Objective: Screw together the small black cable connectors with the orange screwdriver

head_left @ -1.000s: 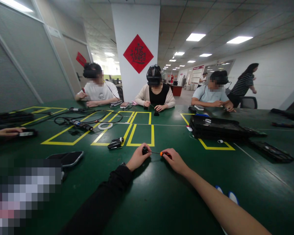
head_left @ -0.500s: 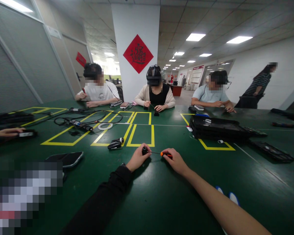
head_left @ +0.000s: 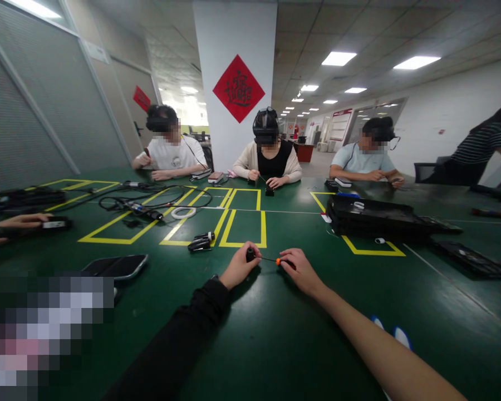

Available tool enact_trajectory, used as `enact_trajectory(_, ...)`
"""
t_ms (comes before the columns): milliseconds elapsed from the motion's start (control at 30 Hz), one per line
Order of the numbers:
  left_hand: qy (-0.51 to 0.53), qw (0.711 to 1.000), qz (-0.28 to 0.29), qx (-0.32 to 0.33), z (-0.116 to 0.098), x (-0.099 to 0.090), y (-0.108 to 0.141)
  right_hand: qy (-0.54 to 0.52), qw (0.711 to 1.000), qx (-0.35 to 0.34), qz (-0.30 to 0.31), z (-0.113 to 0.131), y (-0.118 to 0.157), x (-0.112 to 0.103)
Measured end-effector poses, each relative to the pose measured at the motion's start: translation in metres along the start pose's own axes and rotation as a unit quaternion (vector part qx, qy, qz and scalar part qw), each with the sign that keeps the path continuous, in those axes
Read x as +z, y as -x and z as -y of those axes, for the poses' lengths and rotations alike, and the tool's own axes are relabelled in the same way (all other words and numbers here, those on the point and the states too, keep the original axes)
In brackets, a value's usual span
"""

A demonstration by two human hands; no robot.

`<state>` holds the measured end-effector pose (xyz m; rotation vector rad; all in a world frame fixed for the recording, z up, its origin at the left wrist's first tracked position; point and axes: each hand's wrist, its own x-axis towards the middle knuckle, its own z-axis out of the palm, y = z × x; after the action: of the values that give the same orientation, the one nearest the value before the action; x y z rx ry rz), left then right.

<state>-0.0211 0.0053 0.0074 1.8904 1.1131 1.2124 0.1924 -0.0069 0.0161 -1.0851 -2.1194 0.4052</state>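
Both hands rest low on the green table [head_left: 275,345], close together. Left hand [head_left: 239,268], in a black sleeve, is closed around a small black part [head_left: 249,254]; only the top of the part shows above the fingers. Right hand [head_left: 300,270], bare forearm, pinches the orange-tipped handle of a thin screwdriver [head_left: 275,260]; its shaft runs leftward across the gap between the hands to meet the black part. The handle is mostly hidden under the fingers.

Against the earlier frames: grip and spacing of the hands are unchanged; the whole scene sits slightly higher and to the right, so the head has shifted a little. The standing person in the striped top [head_left: 480,147], far right, has gone further right and is now cut by the edge.

Just left of the left hand, beyond it, lies a small black tool [head_left: 201,241] by the yellow tape lines [head_left: 244,228]. Further left, a dark phone [head_left: 117,265] lies flat. Near left is a blurred patch, contents unreadable. Beyond the right hand, well apart, sits a black tray [head_left: 376,217]. Across the table three seated people wear headsets and handle small items too small to make out. Two white-and-blue shapes [head_left: 394,337] peek out under the right forearm; what they are I cannot tell.
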Motion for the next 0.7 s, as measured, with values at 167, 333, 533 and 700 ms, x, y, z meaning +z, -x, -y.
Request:
enact_trajectory(167,-0.001,1.000,0.001,-0.003,-0.0016,0.0000,0.0003,-0.011,1.000,-0.002,-0.008,0.0001,0.0007,-0.0013)
enact_trajectory(333,0.000,1.000,-0.001,-0.001,-0.0024,0.0004,0.0003,-0.007,1.000,-0.005,0.000,0.0000,0.0005,0.0001)
enact_trajectory(533,0.005,1.000,-0.002,0.001,-0.0008,0.0001,-0.0007,-0.009,1.000,-0.007,-0.008,-0.0025,0.0006,-0.0004)
enact_trajectory(700,0.008,1.000,-0.001,0.003,-0.0005,-0.0003,-0.0005,-0.007,1.000,-0.004,-0.016,-0.0023,0.0000,0.0009)
